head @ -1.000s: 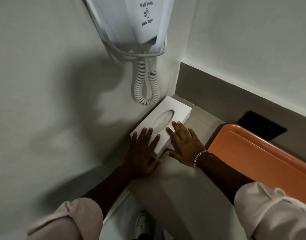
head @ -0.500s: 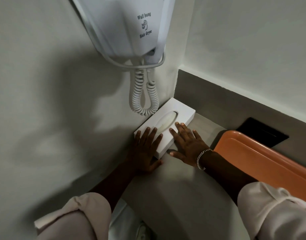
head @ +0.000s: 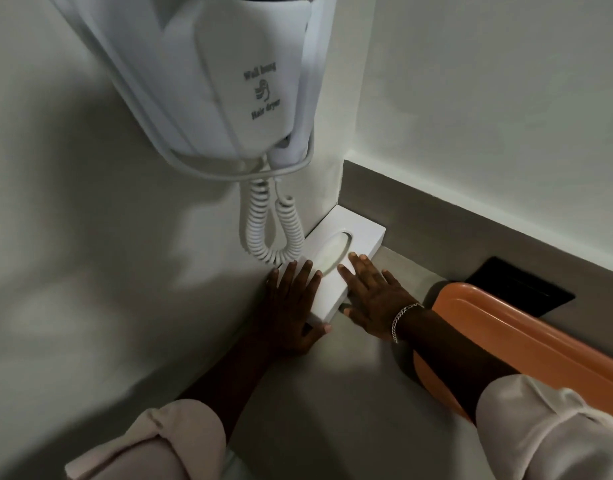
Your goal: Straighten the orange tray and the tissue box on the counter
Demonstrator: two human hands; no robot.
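Observation:
A white tissue box point(head: 357, 235) with an oval slot lies on the grey counter point(head: 350, 393), its far end in the corner against the left wall. My left hand point(head: 293, 308) lies flat over the box's near left end, fingers spread and thumb on the counter by the near corner. My right hand point(head: 372, 297), with a silver bracelet at the wrist, presses flat on the box's right side and the counter beside it. The orange tray point(head: 526, 337) lies to the right, partly under my right forearm and sleeve.
A white wall-hung hair dryer point(head: 228, 84) hangs on the left wall above the box, its coiled cord point(head: 273, 230) dangling just over the box's left edge. A black rectangular plate point(head: 521, 284) sits at the backsplash behind the tray.
The tissue box has slid back into the corner, closer to the left wall, with both hands on it. The camera has moved in nearer to the hair dryer.

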